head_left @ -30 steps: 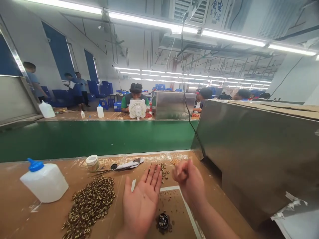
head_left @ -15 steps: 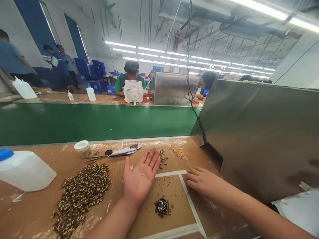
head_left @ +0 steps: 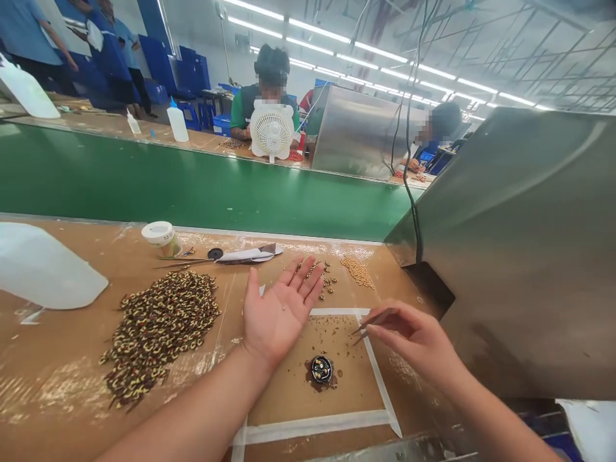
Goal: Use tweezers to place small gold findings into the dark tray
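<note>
My left hand [head_left: 279, 314] lies palm up and open on the brown bench, fingers stretched toward a scatter of small brass beads [head_left: 325, 279]. My right hand [head_left: 414, 337] pinches a pair of thin tweezers [head_left: 368, 325], tips pointing left over a taped square [head_left: 332, 366]. A small round dark part [head_left: 321, 369] sits inside that square, just below my left palm. A large heap of dark-and-yellow small parts [head_left: 161, 324] lies to the left of my left arm. A little pile of tan beads [head_left: 359, 271] sits beyond the square.
A white plastic bottle [head_left: 43, 266] lies at far left, a small white-lidded jar [head_left: 161, 239] and scissors [head_left: 231, 255] behind the heap. A steel housing [head_left: 520, 244] walls off the right. A green conveyor [head_left: 192, 186] runs behind; people sit and stand beyond it by a white fan [head_left: 272, 131].
My right hand dropped from a raised fist to the bench and now holds tweezers. My left hand stayed palm up. The view tilted down and right.
</note>
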